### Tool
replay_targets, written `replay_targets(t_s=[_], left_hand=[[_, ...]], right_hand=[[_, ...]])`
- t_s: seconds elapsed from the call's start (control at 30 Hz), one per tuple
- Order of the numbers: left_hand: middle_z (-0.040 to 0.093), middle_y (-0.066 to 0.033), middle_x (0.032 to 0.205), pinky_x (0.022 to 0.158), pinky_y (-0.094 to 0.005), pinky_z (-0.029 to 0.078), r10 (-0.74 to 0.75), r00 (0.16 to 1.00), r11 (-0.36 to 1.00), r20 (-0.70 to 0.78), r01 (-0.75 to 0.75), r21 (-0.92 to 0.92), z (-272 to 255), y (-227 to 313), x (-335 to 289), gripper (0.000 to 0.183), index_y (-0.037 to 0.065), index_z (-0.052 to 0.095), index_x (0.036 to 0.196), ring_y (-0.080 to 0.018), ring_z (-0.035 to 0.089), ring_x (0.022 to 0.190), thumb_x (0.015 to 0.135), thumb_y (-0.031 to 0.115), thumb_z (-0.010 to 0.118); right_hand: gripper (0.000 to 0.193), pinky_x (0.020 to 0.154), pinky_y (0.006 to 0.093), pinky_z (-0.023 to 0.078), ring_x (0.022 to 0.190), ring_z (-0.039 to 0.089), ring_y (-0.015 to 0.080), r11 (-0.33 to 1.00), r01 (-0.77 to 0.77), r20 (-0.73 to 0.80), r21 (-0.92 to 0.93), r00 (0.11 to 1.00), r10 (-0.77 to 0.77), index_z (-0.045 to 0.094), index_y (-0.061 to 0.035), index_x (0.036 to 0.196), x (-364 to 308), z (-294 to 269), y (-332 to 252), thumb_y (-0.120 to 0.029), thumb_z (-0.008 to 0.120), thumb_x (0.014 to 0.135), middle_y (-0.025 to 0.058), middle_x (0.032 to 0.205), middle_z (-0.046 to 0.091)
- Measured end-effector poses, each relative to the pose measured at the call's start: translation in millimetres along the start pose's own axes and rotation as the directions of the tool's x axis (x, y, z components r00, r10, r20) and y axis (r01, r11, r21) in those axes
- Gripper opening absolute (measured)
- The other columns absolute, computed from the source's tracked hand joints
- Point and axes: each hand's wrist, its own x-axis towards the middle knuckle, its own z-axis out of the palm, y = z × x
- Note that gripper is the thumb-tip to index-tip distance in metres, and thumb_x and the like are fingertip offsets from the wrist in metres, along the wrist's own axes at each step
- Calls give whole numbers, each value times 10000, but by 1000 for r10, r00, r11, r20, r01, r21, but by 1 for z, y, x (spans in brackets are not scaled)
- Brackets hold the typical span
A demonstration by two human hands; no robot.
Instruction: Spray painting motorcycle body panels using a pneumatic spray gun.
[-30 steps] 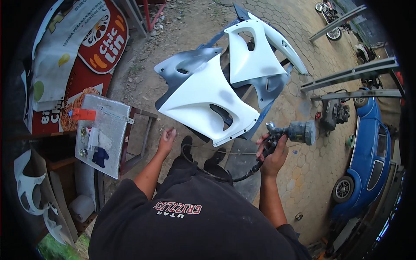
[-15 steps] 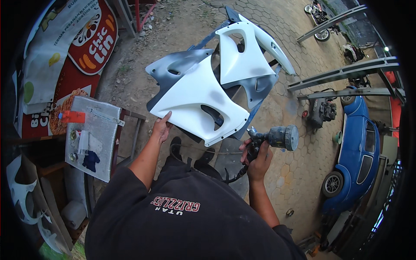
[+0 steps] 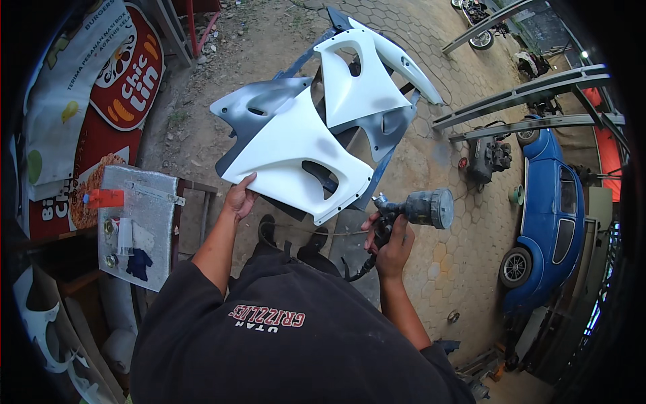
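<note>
A white motorcycle fairing panel (image 3: pixel 282 153) with grey patches lies in front of me, with an oval cutout near its right end. My left hand (image 3: pixel 239 196) grips its near left corner, thumb on top; the other fingers are mostly hidden. In my right hand (image 3: pixel 394 248) is a spray gun (image 3: pixel 383 229), its dark, paint-stained cup (image 3: pixel 429 209) pointing right. The gun's nozzle is just off the panel's near right corner, apart from it. Beyond lie a second white and grey panel (image 3: pixel 356 84) and a narrow white panel (image 3: pixel 404 59).
A silver-topped table (image 3: pixel 151 236) on my left bears an orange-red container (image 3: pixel 106 198), a clear cup (image 3: pixel 125 236) and a dark blue cloth (image 3: pixel 139 264). To the right are metal posts (image 3: pixel 521 91), an engine (image 3: pixel 486 158) and a blue car (image 3: pixel 550 209). A hose trails from the gun.
The whole view has shifted slightly, so the panels and both hands appear farther left. Both hands keep their holds, and the gun stays near the same corner of the panel.
</note>
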Motion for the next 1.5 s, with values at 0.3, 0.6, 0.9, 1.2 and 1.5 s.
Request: replay_targets(t_s=[0.3, 0.6, 0.9, 1.2, 1.5], left_hand=[[705, -98, 1453, 1173, -412, 557, 109, 993, 991, 37, -105, -88, 25, 44, -48, 460, 56, 575, 1514, -240, 683, 1352, 1081, 140, 703], [672, -155, 1497, 1144, -429, 607, 369, 928, 911, 53, -349, -220, 73, 122, -89, 444, 4, 566, 1508, -273, 686, 1354, 1094, 127, 671], [656, -201, 1478, 1233, -481, 519, 660, 729, 750, 179, -626, -215, 158, 207, -152, 473, -52, 546, 1511, -308, 650, 1390, 1078, 103, 653], [655, -193, 1472, 1239, -459, 493, 803, 540, 567, 250, -823, -44, 248, 206, -201, 491, -48, 525, 1546, -278, 632, 1402, 1087, 105, 606], [676, -201, 1439, 1238, -455, 478, 795, 537, 576, 282, -813, -78, 273, 193, -201, 440, -107, 576, 1460, -263, 658, 1354, 1096, 139, 595]], right_hand=[[689, 486, 236, 376, 565, 614, 138, 996, 67, -75, 62, 995, -62, 675, 52, 1097, -16, -1, -4, -576, 405, 1185, 152, 892, 751], [885, 481, 244, 413, 611, 650, 171, 976, 174, -25, 134, 985, -172, 575, -18, 1118, -44, -12, -8, -887, 445, 1012, 155, 956, 702], [770, 567, 269, 549, 868, 748, 226, 933, 195, 65, 301, 972, -224, 557, 15, 1268, -48, -42, 19, -725, 588, 1058, 157, 1095, 707], [544, 569, 299, 569, 897, 746, 261, 879, 318, 9, 356, 939, -344, 538, 12, 1320, -35, -46, 19, -508, 520, 1165, 195, 1098, 701], [519, 576, 306, 574, 914, 745, 272, 872, 310, 19, 378, 939, -342, 543, 41, 1381, -40, -54, 27, -432, 539, 1170, 201, 1135, 707]])
